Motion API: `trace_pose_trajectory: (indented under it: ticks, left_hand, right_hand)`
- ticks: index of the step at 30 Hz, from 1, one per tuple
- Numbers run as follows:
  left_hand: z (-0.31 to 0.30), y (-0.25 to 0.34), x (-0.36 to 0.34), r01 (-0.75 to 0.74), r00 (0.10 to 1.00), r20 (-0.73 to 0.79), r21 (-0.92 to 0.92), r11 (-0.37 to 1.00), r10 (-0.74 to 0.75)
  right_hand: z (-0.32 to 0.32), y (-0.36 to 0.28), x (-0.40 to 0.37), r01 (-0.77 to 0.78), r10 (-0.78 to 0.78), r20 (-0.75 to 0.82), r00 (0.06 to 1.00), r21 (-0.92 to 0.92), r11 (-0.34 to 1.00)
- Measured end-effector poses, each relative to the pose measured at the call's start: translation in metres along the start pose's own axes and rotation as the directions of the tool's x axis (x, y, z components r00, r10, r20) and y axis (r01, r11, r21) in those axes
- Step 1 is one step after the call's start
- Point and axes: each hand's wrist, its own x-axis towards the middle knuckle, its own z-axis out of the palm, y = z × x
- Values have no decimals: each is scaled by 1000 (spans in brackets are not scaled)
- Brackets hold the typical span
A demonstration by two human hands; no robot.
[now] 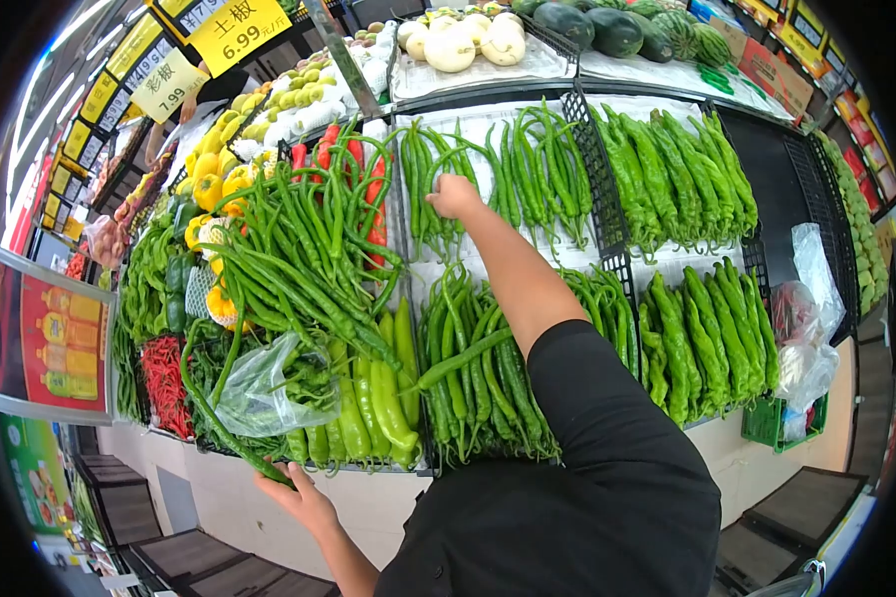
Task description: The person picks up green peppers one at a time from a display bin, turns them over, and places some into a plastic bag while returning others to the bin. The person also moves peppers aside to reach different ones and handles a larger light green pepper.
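Note:
My right hand [455, 197] is closed at the upper middle compartment, over the long thin green peppers [543, 174]; what its fingers hold is too small to tell. At the lower left, my left hand [304, 497] grips the lower end of a long green pepper [214, 413], which reaches up and left beside a clear plastic bag [269, 393]. Between the hands lies a loose pile of long green peppers [299, 249], partly over red peppers [377, 204]. Below my right arm is a compartment of darker green peppers [478, 398].
Wider green peppers [657, 169] fill compartments on the right, split by black dividers [592, 149]. White melons [451, 48] and watermelons [617, 32] lie at the back. A green crate [767, 423] hangs at lower right. Another person's arm [191, 104] shows at upper left.

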Motion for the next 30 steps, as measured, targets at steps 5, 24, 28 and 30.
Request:
trace_pose_trajectory:
  ticks: [5, 24, 28, 30]
  left_hand:
    - [2, -2, 0, -29, 999, 17, 11, 1000, 28]
    - [1, -12, -9, 54, 995, 80, -29, 998, -52]
    - [2, -17, -8, 61, 995, 81, -28, 998, -59]
    - [1, -22, -6, 52, 996, 80, -27, 998, -50]
  right_hand:
    - [-2, -2, -3, -4, 4, -4, 1000, -26, 1000]
    - [-13, -30, -16, 198, -195, -82, 977, 27, 980]
    - [0, -10, -17, 158, -158, -40, 987, -8, 987]
    - [1, -3, -20, 140, -141, -4, 990, -52, 989]
